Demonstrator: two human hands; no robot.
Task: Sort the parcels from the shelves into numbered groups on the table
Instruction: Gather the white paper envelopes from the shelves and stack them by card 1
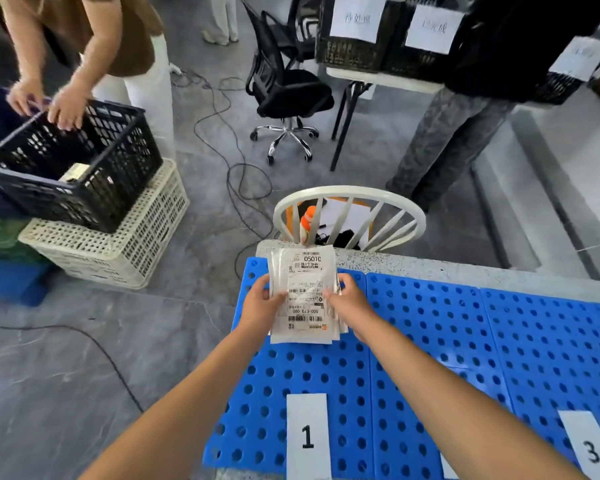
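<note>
Parcels [303, 294], a stack of flat labelled bags, are gripped at centre frame by the left hand [261, 299] and right hand [347, 299] on opposite edges, above the blue perforated table [430, 341]. Cards "1" [307, 436] and "3" [589, 448] are seen at lower frame.

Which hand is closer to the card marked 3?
Right. The right hand grips the parcel stack on the side toward the 3 card; the left hand grips its opposite edge, farther away.
</note>
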